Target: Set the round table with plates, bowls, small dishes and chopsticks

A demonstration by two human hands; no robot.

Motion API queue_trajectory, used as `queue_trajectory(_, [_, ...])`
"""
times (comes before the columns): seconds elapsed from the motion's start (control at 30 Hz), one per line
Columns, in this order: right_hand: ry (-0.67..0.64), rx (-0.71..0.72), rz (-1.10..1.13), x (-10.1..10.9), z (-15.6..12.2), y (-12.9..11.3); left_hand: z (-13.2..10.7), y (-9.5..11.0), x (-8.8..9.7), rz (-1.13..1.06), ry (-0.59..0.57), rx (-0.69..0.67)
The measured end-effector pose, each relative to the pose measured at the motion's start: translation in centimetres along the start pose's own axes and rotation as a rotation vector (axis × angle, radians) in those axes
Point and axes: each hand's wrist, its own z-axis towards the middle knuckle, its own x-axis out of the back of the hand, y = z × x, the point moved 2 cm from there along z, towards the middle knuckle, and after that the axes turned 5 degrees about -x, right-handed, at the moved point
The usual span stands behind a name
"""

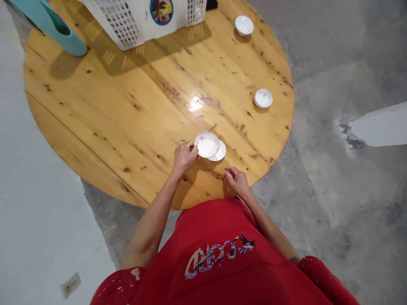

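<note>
My left hand (186,156) pinches the left rim of a small white dish (206,145) with a faint pattern along its edge. This dish overlaps a second small white dish (219,152), which shows to its right and is partly hidden. Whether the two touch, I cannot tell. My right hand (237,182) hovers by the table's near edge, just below and right of the dishes. Its fingers are loosely bent, and no object shows in them.
The round wooden table (111,110) bears a white plastic basket (136,25) at the back and a teal container (63,36) at the back left. A small white bowl (244,25) and a patterned white dish (263,98) stand on the right side.
</note>
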Motion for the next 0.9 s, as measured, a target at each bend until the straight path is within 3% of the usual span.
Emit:
queue_trajectory(0.3, [0.079,-0.053,0.395,0.6,5.4,-1.0,0.5,2.1,-3.1,0.321,-0.097,-0.035])
queue_trajectory(0.4, [0.093,-0.037,0.323,0.6,6.2,-1.9,0.6,2.3,-3.6,0.416,-0.129,-0.027])
queue_trajectory(0.63, [0.125,-0.062,-0.096,0.4,7.3,-3.5,1.1,2.6,-3.8,0.56,-0.187,-0.016])
queue_trajectory(0.9, [0.073,-0.031,-0.175,-0.3,8.2,-3.7,1.1,2.6,-3.2,0.71,-0.151,-0.023])
